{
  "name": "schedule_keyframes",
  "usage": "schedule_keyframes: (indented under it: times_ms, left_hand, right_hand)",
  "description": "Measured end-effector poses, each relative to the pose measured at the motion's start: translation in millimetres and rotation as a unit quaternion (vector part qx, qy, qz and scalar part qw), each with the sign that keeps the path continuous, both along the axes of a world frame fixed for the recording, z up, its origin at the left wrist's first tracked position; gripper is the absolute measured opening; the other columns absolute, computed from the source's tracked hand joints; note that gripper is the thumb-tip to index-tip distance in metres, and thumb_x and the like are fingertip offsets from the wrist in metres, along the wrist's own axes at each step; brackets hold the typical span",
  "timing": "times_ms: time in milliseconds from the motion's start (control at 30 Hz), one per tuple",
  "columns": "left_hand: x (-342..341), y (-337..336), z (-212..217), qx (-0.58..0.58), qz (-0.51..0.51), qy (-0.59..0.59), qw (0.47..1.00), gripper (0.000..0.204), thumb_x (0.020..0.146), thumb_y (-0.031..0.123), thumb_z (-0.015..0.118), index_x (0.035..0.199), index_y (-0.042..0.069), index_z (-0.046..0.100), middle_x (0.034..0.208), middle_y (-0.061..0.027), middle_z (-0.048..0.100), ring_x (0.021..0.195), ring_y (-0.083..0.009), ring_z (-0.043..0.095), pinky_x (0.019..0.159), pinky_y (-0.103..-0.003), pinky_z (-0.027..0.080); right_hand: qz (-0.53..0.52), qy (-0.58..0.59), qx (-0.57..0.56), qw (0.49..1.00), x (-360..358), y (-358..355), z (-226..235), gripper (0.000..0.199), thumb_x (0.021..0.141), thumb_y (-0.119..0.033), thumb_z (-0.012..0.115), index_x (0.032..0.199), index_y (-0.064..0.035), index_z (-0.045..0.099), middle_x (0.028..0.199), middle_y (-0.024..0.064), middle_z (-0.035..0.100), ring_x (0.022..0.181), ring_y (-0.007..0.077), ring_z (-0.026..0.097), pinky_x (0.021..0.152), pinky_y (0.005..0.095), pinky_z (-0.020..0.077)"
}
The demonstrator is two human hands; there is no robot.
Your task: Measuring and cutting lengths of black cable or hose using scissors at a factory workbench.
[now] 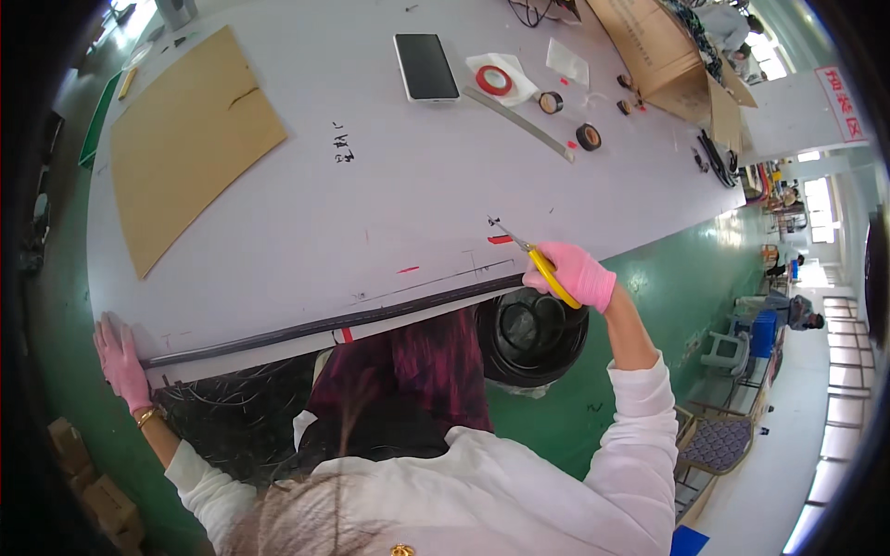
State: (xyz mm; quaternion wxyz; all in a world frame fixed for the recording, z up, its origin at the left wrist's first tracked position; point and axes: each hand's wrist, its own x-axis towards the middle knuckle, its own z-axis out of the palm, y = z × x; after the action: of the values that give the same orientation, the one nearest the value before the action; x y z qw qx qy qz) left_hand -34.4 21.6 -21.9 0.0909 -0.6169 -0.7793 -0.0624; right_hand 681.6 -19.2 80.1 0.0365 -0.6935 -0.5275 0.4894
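Observation:
A long black tube (324, 324) lies stretched along the near edge of the white table (371, 195). My left hand (120, 357), in a pink glove, presses its left end at the table's corner. My right hand (573, 273), also pink-gloved, rests at the tube's right end and grips yellow-handled scissors (533, 259), whose blades point up and left over the table. A small red mark (346, 335) sits on the table edge beside the tube.
A brown cardboard sheet (185, 139) lies at the far left. A black phone (425, 66), tape rolls (588, 137), a metal ruler (519, 120) and an open carton (667, 56) sit at the far side. A black bin (530, 335) stands below the table edge.

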Motion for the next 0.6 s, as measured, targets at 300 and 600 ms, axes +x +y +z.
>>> schedule_keyframes:
  times_ms: [300,600]
  left_hand:
    - [-10,1,-5,0.002,-0.009,-0.007,1.000,0.055,0.098,0.040,0.046,0.145,0.011,0.040,0.148,-0.0158,0.039,0.139,-0.0326,0.031,0.114,-0.042,0.025]
    - [-11,3,-2,0.002,-0.018,-0.013,1.000,0.053,0.098,0.038,0.046,0.143,0.010,0.042,0.148,-0.0115,0.040,0.139,-0.0323,0.030,0.115,-0.040,0.024]
  right_hand:
    - [0.102,-0.178,0.045,0.978,1,9,-16,0.039,0.082,-0.032,0.073,0.090,0.0019,0.057,0.081,0.0215,0.061,0.075,0.0377,0.058,0.070,0.0400,0.0482]
    - [0.130,-0.235,0.020,0.963,-3,17,-18,0.039,0.083,-0.034,0.070,0.094,0.0018,0.060,0.084,0.0237,0.064,0.082,0.0413,0.062,0.072,0.0423,0.0502]
